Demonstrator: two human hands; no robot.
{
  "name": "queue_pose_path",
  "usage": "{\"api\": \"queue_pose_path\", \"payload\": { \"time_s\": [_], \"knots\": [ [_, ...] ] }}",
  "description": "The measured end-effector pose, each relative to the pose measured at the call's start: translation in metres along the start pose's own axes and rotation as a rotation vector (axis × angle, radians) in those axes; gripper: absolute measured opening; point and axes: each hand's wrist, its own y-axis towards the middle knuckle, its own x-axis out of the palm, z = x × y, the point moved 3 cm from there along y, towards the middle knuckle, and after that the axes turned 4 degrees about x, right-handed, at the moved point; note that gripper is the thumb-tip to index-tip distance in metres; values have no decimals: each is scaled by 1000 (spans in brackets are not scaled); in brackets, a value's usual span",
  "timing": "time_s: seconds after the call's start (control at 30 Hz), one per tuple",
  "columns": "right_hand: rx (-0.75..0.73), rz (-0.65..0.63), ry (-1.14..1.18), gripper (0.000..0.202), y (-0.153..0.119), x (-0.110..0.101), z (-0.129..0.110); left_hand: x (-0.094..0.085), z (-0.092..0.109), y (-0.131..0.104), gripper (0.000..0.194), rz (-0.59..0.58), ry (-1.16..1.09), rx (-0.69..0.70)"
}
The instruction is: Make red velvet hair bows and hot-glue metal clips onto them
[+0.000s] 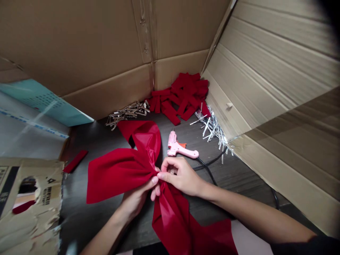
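Note:
A large red fabric bow (117, 170) spreads across the middle of the view, its loops and tails gathered into a tight pinch at the centre. My left hand (139, 194) grips that gathered middle from below, thumb on top. From the right, my right hand (180, 175) pinches the same spot between thumb and fingertips; whether it also holds something small there is hidden. Just beyond my right hand lies a pink glue gun (179, 147) with an orange trigger, its nozzle pointing away and its black cord (208, 170) running off to the right.
Red fabric strips (186, 94) are heaped at the back, beside metal clips (130, 111) and silvery twist ties (214, 127). One loose red strip (75, 161) lies at left. Cardboard walls (106, 46) enclose the dark tabletop (87, 141); a torn cardboard box (50, 212) stands front left.

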Motion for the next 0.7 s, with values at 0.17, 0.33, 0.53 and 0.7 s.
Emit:
{"api": "queue_pose_path", "payload": {
  "time_s": [0.17, 0.33, 0.53, 0.7],
  "knots": [
    [35, -28, 64, 32, 0, 2, 1, -5, -6, -1, 40, 5, 26, -62],
    [-119, 11, -22, 24, -3, 1, -8, -5, -9, -1, 43, 22, -42, -77],
    [-195, -23, 64, 22, -4, 1, -13, 0, -10, -5, 36, 92, -130, -35],
    [-164, -129, 298, 16, -5, 3, -10, -2, -9, -4, 34, 85, -122, 25]
  ]
}}
